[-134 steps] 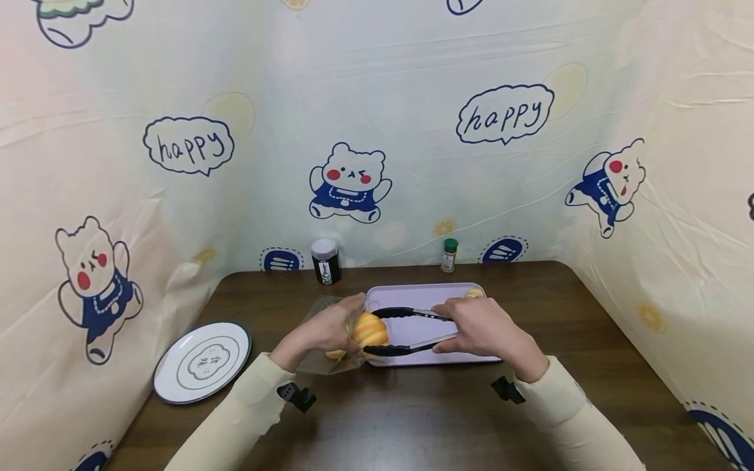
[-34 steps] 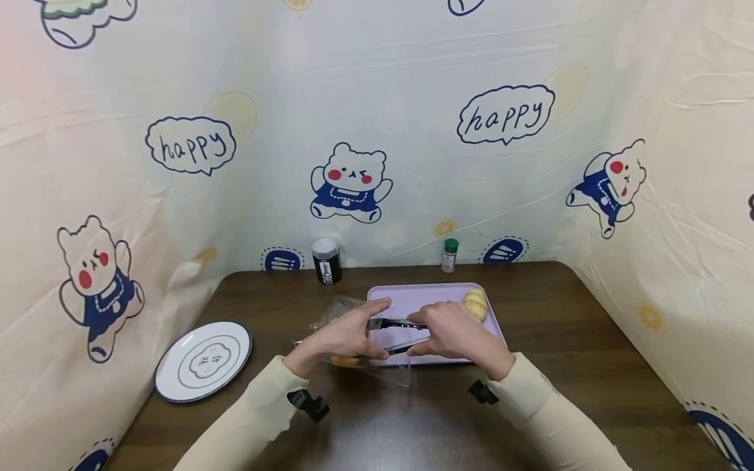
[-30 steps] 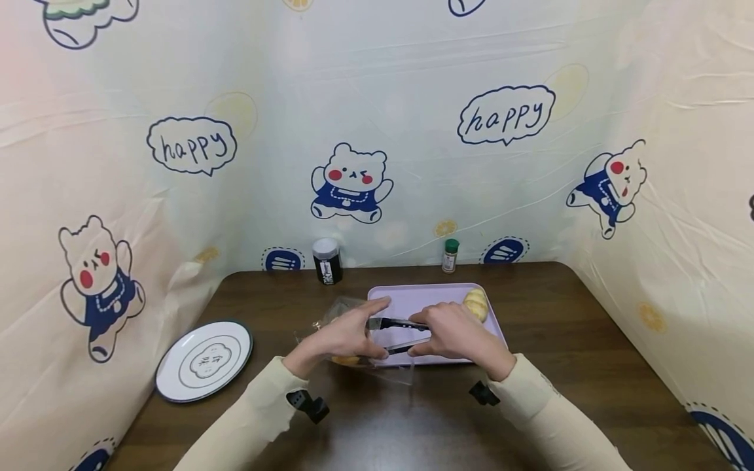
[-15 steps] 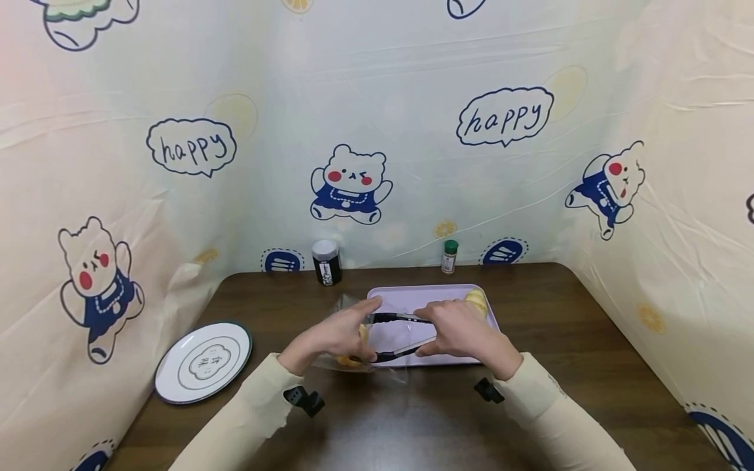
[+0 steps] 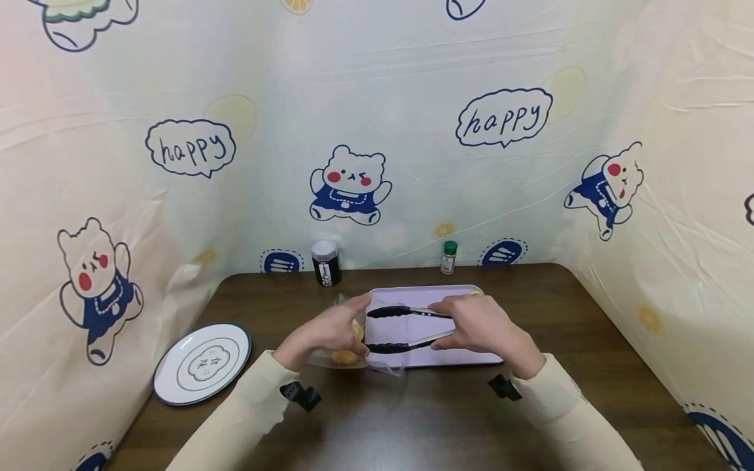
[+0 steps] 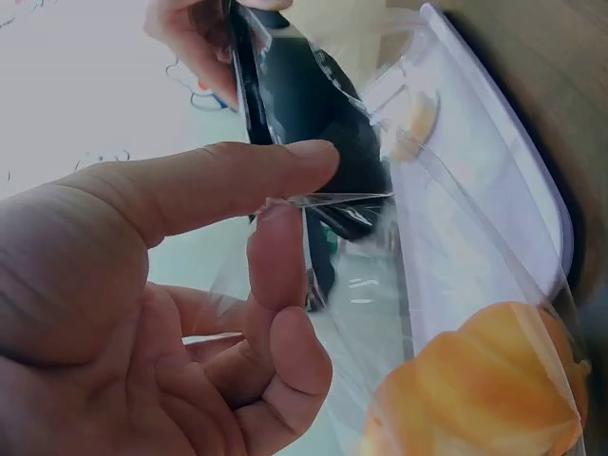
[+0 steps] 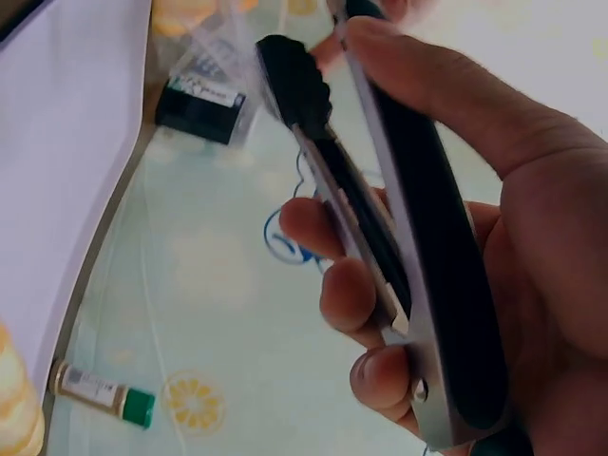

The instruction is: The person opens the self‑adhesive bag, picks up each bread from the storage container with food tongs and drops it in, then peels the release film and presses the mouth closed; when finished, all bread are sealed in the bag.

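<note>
My left hand [image 5: 336,326] pinches the mouth of a clear plastic bag [image 5: 385,366] between thumb and index finger. Orange-yellow ridged bread rolls [image 6: 484,380] lie inside the bag, partly hidden by that hand in the head view. My right hand [image 5: 480,326] grips a pair of food tongs [image 7: 427,256] with black scalloped tips. The tongs are spread apart with nothing between them, their tips at the bag's mouth. Beneath them is a pale purple tray [image 5: 421,356]. A bread roll [image 7: 14,399] on the tray is mostly hidden behind my right hand in the head view.
A white plate [image 5: 202,364] with a dark rim lies on the brown table [image 5: 377,425] at left. At the back stand a black jar [image 5: 326,267] with a pale lid and a small green-capped bottle [image 5: 449,258]. A printed cloth hangs behind.
Earlier the tongs gripped a bread roll at the bag's mouth, then reached into the bag. Now they have drawn back right and spread without the roll. The left hand has shifted slightly left.
</note>
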`<act>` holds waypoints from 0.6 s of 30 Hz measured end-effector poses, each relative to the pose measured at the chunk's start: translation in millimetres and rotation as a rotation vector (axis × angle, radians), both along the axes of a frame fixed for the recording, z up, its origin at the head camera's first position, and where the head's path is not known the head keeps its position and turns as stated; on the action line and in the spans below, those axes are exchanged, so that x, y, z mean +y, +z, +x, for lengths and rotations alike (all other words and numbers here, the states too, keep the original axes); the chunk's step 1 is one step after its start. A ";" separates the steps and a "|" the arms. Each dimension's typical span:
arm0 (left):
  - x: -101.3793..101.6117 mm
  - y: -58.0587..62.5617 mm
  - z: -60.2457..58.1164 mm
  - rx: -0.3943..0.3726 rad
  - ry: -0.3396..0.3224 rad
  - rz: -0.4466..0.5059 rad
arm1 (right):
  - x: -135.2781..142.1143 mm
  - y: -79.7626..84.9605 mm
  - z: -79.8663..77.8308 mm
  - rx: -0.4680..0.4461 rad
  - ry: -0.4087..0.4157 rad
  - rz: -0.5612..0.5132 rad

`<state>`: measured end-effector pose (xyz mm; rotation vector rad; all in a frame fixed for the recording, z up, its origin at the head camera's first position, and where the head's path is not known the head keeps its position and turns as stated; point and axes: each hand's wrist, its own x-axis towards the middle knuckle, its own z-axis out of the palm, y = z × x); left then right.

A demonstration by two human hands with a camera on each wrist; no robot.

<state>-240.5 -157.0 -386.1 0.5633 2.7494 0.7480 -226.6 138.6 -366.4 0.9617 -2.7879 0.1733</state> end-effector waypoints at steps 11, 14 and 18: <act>-10.0 0.0 -5.9 0.060 0.022 0.025 | 42.0 -4.7 -9.7 -0.174 -0.128 -0.108; -10.6 -0.2 -6.7 0.063 0.029 0.023 | 53.1 -4.2 -11.6 -0.211 -0.175 -0.127; -10.5 0.0 -7.3 0.066 0.034 0.016 | 67.0 -3.5 -13.6 -0.224 -0.240 -0.146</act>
